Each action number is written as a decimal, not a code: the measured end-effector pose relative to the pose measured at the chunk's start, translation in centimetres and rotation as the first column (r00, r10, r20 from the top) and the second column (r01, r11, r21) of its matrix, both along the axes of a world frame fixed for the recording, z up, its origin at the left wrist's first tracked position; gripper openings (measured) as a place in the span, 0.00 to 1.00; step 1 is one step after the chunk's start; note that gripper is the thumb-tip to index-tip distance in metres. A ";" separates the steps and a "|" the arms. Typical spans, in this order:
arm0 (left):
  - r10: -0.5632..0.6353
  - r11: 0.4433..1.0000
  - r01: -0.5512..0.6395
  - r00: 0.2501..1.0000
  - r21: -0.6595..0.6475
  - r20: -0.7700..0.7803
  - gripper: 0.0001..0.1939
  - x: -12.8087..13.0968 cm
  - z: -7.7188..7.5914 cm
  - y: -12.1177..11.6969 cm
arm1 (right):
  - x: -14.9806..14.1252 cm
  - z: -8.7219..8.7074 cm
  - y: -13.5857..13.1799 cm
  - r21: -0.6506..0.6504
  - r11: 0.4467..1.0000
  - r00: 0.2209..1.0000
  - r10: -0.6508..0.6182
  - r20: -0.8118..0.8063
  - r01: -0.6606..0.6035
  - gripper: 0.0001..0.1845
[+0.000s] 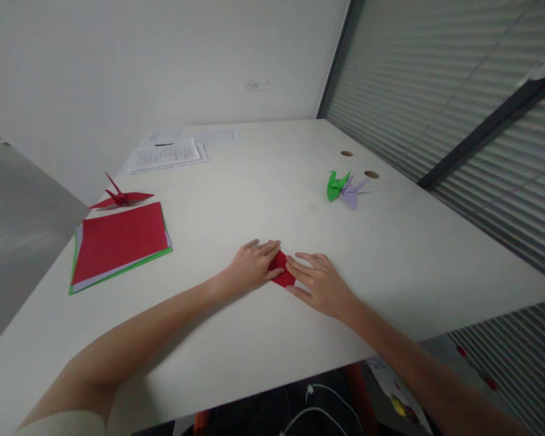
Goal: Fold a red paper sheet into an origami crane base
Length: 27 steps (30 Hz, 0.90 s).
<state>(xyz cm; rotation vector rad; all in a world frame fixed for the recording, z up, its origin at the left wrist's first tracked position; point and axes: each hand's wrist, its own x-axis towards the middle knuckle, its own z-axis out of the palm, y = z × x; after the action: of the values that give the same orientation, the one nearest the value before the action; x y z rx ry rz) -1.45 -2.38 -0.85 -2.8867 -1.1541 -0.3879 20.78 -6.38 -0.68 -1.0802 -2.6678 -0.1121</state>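
A small folded piece of red paper [280,270] lies on the white table, between my two hands. My left hand [253,264] rests flat on its left part, with the fingers stretched out over the upper left corner and the thumb on its lower left. At the right edge of the paper, my right hand [320,281] touches it with its fingertips. The fingers of that hand are extended and its thumb is apart, near the lower right corner. My fingers cover both sides of the paper.
Red, lilac and green sheets [122,242] are stacked at the left, with a red paper crane [123,198] behind them. A green crane [335,186] and a lilac crane [352,192] stand right of centre. Written papers [168,156] lie at the back. Blinds [436,91] border the right side.
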 end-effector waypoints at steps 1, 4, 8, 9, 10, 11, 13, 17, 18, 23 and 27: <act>0.001 1.000 -0.001 1.000 0.004 0.003 0.26 0.0 0.0 0.0 | 0.1 -0.1 -0.3 0.001 1.000 1.000 -0.014 -0.007 0.014 0.25; 0.002 1.000 -0.002 1.000 0.009 0.011 0.26 0.0 -0.1 0.0 | 0.4 -0.1 -1.3 -0.011 0.999 0.998 -0.050 -0.024 0.049 0.28; 0.003 1.000 -0.003 1.000 0.003 0.020 0.26 0.0 -0.2 -0.1 | 0.7 0.0 -2.2 -0.040 0.996 0.996 -0.085 -0.032 0.084 0.30; 0.001 1.000 -0.001 1.000 0.001 0.020 0.26 -0.1 -0.2 -0.1 | 0.8 0.0 -2.3 -0.044 0.995 0.995 -0.090 -0.032 0.088 0.30; -0.002 1.000 0.002 1.000 0.000 0.020 0.26 -0.1 -0.2 -0.1 | 0.8 0.0 -2.4 -0.048 0.994 0.995 -0.095 -0.032 0.093 0.30; -0.008 1.000 0.008 1.000 -0.003 0.020 0.26 -0.1 -0.2 -0.1 | 0.8 -0.1 -2.5 -0.052 0.994 0.995 -0.099 -0.033 0.097 0.31; -0.030 0.999 0.030 0.999 -0.013 0.024 0.27 -0.3 -0.3 0.0 | 0.8 -0.2 -2.6 -0.059 0.993 0.994 -0.106 -0.034 0.103 0.31; -0.067 0.995 0.070 0.996 -0.065 0.051 0.24 -0.9 -0.3 0.3 | 0.8 -0.5 -2.8 -0.069 0.991 0.992 -0.117 -0.042 0.114 0.31; -0.073 0.994 0.078 0.996 -0.081 0.057 0.23 -1.1 -0.3 0.4 | 0.8 -0.6 -2.9 -0.072 0.991 0.992 -0.119 -0.046 0.115 0.30; -0.151 0.981 0.154 0.988 -0.116 0.034 0.22 -1.7 -0.1 0.6 | 0.8 -0.7 -2.9 -0.083 0.990 0.992 -0.117 -0.057 0.112 0.29; -0.169 0.979 0.170 0.985 -0.117 0.013 0.26 -1.8 0.0 0.4 | 0.8 -0.8 -2.9 -0.081 0.992 0.992 -0.103 -0.075 0.097 0.28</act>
<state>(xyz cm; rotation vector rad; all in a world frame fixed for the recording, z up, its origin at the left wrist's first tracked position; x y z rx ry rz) -3.28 -1.94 -0.90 -3.0997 -0.9653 -0.3380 21.59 -9.29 -1.44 -1.2165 -2.5672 0.0153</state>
